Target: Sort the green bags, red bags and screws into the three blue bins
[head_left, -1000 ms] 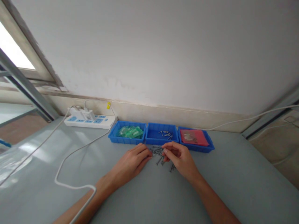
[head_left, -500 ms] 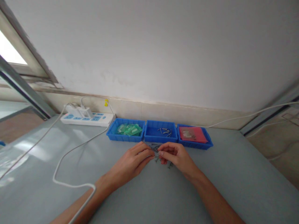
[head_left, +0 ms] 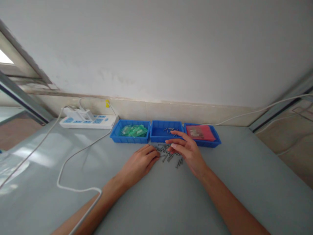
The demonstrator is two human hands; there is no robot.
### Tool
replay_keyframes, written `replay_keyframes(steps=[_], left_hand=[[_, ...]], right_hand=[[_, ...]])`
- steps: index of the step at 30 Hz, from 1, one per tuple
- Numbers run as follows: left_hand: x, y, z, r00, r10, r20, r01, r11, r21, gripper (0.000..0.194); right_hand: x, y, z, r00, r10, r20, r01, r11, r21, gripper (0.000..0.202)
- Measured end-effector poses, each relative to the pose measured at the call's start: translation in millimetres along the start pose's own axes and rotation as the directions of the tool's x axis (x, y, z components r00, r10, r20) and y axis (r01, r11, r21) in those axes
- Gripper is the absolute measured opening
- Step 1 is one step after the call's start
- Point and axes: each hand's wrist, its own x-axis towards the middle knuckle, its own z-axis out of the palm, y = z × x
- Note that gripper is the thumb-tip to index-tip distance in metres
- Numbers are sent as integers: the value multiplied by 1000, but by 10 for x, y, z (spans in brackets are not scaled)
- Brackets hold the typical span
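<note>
A loose pile of metal screws lies on the grey table in front of the middle blue bin. My left hand rests on the table at the pile's left edge, fingers curled together; what its fingertips hold, if anything, is too small to tell. Over the pile's right part is my right hand, its fingers spread apart and nothing visible between them. Several more screws lie inside the middle bin, partly behind the right fingers.
The left blue bin holds green plastic packets. A red packet lies in the right blue bin. At the back left sits a white power strip. A white cable crosses the table and my left forearm.
My right hand has opened and lifted slightly, its index finger now reaching out towards the middle bin. More of the screw pile shows between the hands. The whole view has shifted a little.
</note>
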Motion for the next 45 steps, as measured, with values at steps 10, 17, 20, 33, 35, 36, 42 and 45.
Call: replay_keyframes(steps=[10, 17, 20, 33, 35, 36, 42, 45], left_hand=[[-2, 3, -48, 991, 39, -132, -46, 998, -51, 18], [-6, 51, -78, 973, 99, -210, -119, 989, -84, 17], [-4, 60, -66, 974, 92, -206, -108, 992, -70, 17], [14, -48, -24, 995, 76, -67, -72, 996, 58, 30], [6, -57, -22, 996, 70, -52, -67, 996, 57, 27], [1, -60, -22, 997, 65, -42, -62, 996, 58, 26], [-12, -62, -25, 998, 47, -35, -46, 998, 32, 24], [-9, -52, -33, 999, 21, -44, -20, 1000, 2, 23]], right_hand=[[-28, 21, 3, 996, -91, 8, 87, 913, -398, 24], [-22, 31, 40, 992, 12, 126, 32, 940, -341, 26], [2, 45, 33, 991, 37, 130, 1, 960, -280, 25], [-1, 1, 40, 995, -67, -70, 63, 996, -56, 49], [10, 17, 26, 995, -59, -79, 54, 997, -63, 45], [15, 23, 19, 995, -56, -79, 51, 997, -66, 43], [26, 8, 15, 995, -79, -68, 71, 991, -116, 30], [25, -3, 22, 995, -79, -60, 71, 989, -133, 27]])
